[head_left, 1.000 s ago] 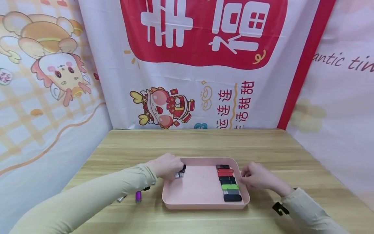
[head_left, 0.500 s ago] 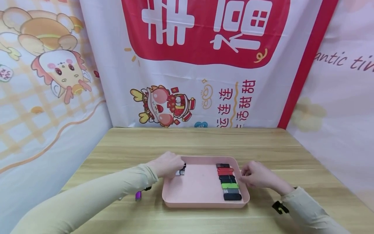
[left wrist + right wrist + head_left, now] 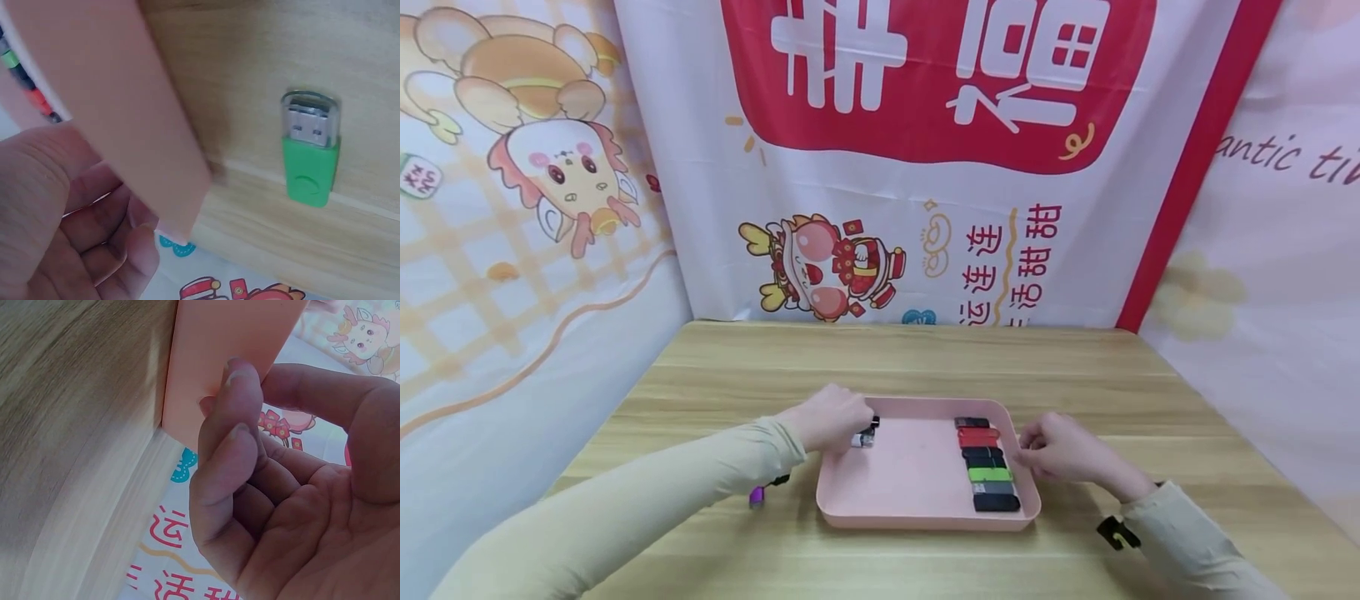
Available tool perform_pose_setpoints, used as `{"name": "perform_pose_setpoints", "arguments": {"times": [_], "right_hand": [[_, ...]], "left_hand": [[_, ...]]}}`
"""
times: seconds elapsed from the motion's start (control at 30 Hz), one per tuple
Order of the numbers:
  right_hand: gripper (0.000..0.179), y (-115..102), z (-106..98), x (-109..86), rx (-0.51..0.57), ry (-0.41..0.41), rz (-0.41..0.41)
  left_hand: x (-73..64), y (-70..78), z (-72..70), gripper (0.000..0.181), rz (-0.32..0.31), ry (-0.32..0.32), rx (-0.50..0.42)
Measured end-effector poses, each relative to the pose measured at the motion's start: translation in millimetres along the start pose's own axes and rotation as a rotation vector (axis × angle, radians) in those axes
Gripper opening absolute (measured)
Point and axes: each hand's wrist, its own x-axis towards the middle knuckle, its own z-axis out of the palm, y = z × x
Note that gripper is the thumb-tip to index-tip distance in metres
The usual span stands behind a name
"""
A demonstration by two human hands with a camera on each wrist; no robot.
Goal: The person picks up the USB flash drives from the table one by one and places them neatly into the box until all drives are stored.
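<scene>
A pink tray sits on the table with USB flash drives in it. My left hand reaches over its left wall, fingertips at a white-and-metal USB flash drive whose end sticks out from them. A black drive end shows just behind. In the left wrist view the lower fingers curl outside the wall, and the fingertips inside are hidden. My right hand pinches the tray's right rim between thumb and fingers. Beside it, inside, lies a column of drives: red, green, black and others.
A green USB flash drive with a clear cap lies on the table outside the tray's left wall. A purple drive lies left of the tray, partly under the left forearm. Printed cloths hang behind and beside the table.
My left hand and the white-and-metal drive have shifted slightly toward the back of the tray. My right hand stays on the rim. The head view has tilted a little.
</scene>
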Motion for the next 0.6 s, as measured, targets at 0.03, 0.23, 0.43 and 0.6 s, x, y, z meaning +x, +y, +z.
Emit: {"name": "perform_pose_setpoints", "arguments": {"times": [0.03,0.23,0.43,0.6], "right_hand": [[0.010,0,0,0.0,0.002,-0.002,-0.002],[0.010,-1,2,-0.8,0.009,0.001,-0.015],[0.010,2,3,-2.1,0.026,-0.007,-0.042],[0.009,1,2,-3.0,0.035,0.004,-0.036]], "left_hand": [[-1.1,-1.3,-1.9,0.016,-0.004,0.008,-0.015],[-13.1,-14.4,-22.1,0.033,-0.100,0.076,-0.194],[-35.0,-26.2,-41.7,0.020,-0.283,0.116,-0.433],[-54.9,-29.1,-42.8,0.030,-0.386,0.099,-0.510]]}}
